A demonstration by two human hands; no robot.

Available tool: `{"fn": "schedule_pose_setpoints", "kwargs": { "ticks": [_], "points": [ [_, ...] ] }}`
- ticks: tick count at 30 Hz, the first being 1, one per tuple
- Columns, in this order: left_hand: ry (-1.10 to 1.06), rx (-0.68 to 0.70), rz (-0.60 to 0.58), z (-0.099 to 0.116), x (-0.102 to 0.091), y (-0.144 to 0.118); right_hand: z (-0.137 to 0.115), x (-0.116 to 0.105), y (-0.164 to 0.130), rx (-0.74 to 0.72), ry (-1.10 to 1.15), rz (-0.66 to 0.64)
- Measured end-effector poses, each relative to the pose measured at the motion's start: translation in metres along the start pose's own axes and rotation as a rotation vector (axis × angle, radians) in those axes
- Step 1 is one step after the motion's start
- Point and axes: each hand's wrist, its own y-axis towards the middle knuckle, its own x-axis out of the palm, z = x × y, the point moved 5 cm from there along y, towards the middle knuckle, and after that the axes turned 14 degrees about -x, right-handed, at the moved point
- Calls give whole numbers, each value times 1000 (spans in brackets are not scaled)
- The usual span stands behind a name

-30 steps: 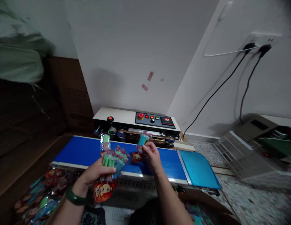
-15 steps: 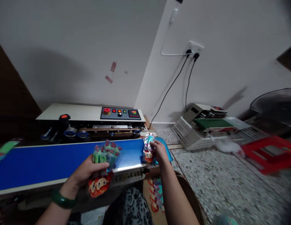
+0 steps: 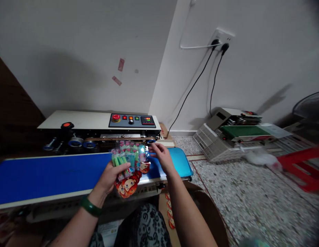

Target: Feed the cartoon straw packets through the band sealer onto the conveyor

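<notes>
My left hand (image 3: 111, 176) is closed round a stack of clear packets (image 3: 125, 161), its thumb lying across the front. Green sticks with pink tops show through the film, and cards with red-haired cartoon faces hang at the lower end. Just right of the stack is a single packet (image 3: 144, 166) with a similar face, over the blue belt (image 3: 59, 175). Beside its upper right edge my right hand (image 3: 161, 156) has its fingers apart; whether the fingertips touch the film is hard to see. Behind both hands stands the belt machine (image 3: 84, 120), its display lit.
Below the belt, a cardboard box (image 3: 211, 209) holds several face-printed packets (image 3: 170, 212). A light-blue tray (image 3: 181, 163) adjoins the belt's right end. On the floor at right are a white crate (image 3: 213, 147) carrying a green-belt machine (image 3: 241, 132), and a red plastic item (image 3: 303, 168).
My left hand has moved right and up with the stack. The single packet, earlier in my right hand, is now beside the stack, and my right hand's fingers have spread. The view has shifted slightly.
</notes>
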Motion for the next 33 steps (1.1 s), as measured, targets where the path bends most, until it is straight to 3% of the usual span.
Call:
{"fn": "schedule_pose_setpoints", "kwargs": {
  "ticks": [2, 4, 8, 14, 20, 24, 28, 33],
  "points": [
    [15, 19, -23, -2, 4, 2, -10, 22, -21, -40, 110, -194],
    [26, 22, -45, -4, 8, 3, -12, 37, -38, -44, 153, -272],
    [10, 35, -29, -7, 14, 5, 1, 31, -45, -65, 159, -58],
    [-18, 49, 7, -12, 15, 11, 11, -11, -36, -71, 218, 203],
    [-4, -16, 3, -13, 19, 10, -1, -31, -36, -83, 158, 242],
    [9, -179, -190, -15, 30, 4, -14, -39, -39, -130, 88, 315],
    [70, -206, -352, -20, 43, -5, -20, -31, -44, -130, 49, 250],
    [117, -195, -363, -27, 48, -5, -18, -19, -51, -110, 69, 211]
  ]
}}
